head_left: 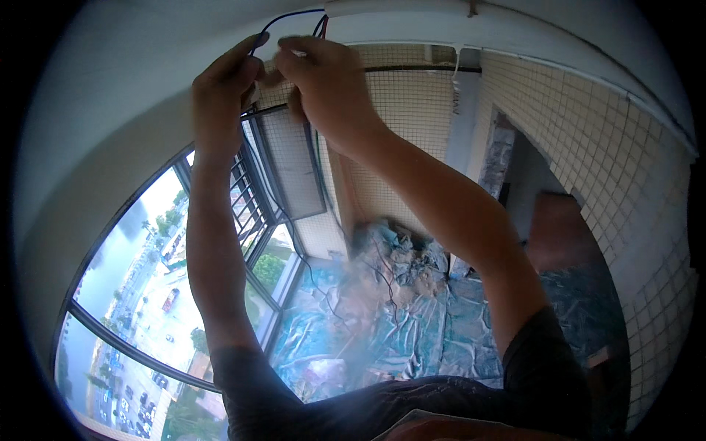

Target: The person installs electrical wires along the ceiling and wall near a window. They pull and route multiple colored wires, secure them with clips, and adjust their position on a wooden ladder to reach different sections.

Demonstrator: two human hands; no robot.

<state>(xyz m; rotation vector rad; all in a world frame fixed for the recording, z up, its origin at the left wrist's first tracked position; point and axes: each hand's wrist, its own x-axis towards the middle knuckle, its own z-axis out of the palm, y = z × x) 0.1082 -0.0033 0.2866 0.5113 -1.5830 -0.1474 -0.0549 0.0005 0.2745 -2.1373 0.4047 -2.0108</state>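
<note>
Both my arms reach up to the ceiling. A thin blue wire (287, 15) arcs out of the end of a white casing and runs down into my left hand (224, 84), which is closed on it between thumb and fingers. Close beside it, my right hand (327, 88) has its fingers curled in toward the left one. Its fingertips are blurred, and what they hold, if anything, cannot be made out. Red and dark wires (323, 28) hang from the same casing end, just above my right hand.
The white casing (397, 9) runs along the ceiling. A large window (132, 294) is at the left, a tiled wall (588, 140) at the right. Blue-green plastic sheeting (412, 338) covers the floor below, with crumpled sheeting (404, 257) heaped by the far wall and dark cables (386, 283) trailing down.
</note>
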